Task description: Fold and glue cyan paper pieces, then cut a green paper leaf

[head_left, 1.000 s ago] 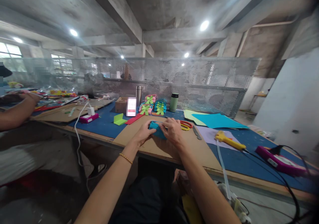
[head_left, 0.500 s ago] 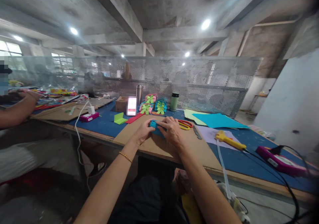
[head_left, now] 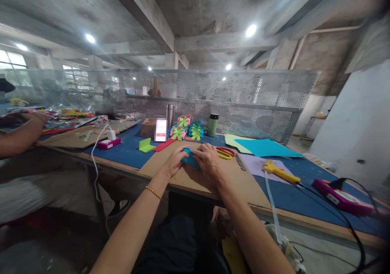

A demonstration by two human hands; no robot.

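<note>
A small blue folded piece [head_left: 191, 159], which looks like paper or foam sheet, is held between my two hands above the cardboard [head_left: 170, 176]. My left hand [head_left: 176, 162] grips its left end, thumb toward me. On the other end, my right hand [head_left: 209, 158] has its fingers bent over the top edge; they hide part of the piece. Just right of that hand lie scissors with red and yellow handles [head_left: 225, 153] and a grey blade-like tool [head_left: 240, 162]. A red strip [head_left: 164, 145] and a folded green sheet [head_left: 146, 145] lie to the left.
Behind stand pink and blue pieces with green bows [head_left: 178, 132], a lit phone [head_left: 160, 130], a steel flask [head_left: 170, 115] and a green bottle [head_left: 213, 124]. At right are blue sheets [head_left: 269, 147], a yellow glue gun [head_left: 282, 172] and a purple power strip [head_left: 341, 199]. Another person's arm [head_left: 21, 134] is at far left.
My hands stay almost in place with the blue piece between them. Slightly more of the piece's front shows between the fingers. The other person's arm has barely shifted.
</note>
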